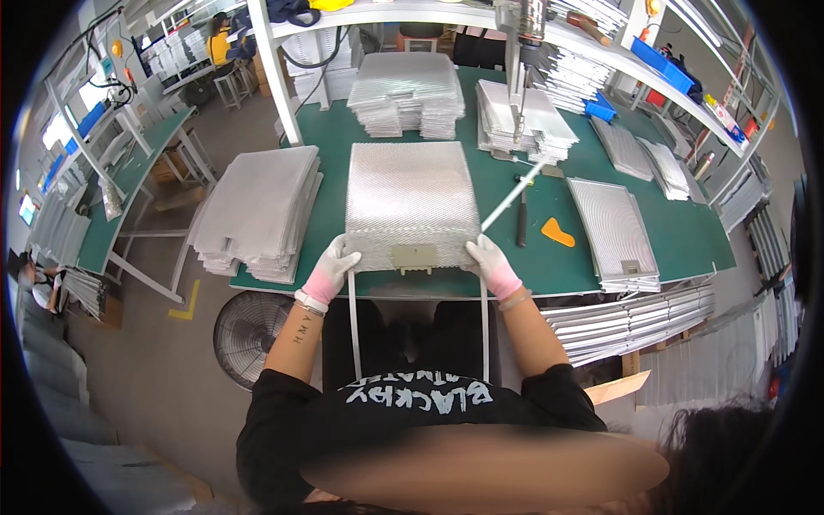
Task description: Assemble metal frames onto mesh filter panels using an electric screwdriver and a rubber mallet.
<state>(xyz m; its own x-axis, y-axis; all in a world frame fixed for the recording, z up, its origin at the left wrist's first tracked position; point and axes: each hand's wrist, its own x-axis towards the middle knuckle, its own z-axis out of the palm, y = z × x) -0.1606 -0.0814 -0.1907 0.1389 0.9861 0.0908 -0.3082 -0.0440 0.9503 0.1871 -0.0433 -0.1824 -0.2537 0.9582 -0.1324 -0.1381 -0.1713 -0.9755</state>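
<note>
A silvery metal mesh panel [412, 184] lies before me on the green table, its near part bent or layered at the edge. A small grey-beige plate [415, 256] sits at the middle of that near edge. My left hand [333, 268], in a white glove with a pink cuff, grips the panel's near left corner. The near right corner is pinched by my gloved right hand [493, 266]. Thin pale strips hang toward me below each hand, a left strip [354, 322] and a right strip [484, 326]. Another pale strip [513, 196] slants away from the right side.
Stacks of mesh panels stand left [257, 202], behind [408, 90] and back right [525, 116]. A black-handled tool [522, 219] and an orange scraper [558, 233] lie to the right, beside more finished-looking panels [614, 227]. A floor fan [249, 335] stands below left. Overhead hangs a power driver [530, 26].
</note>
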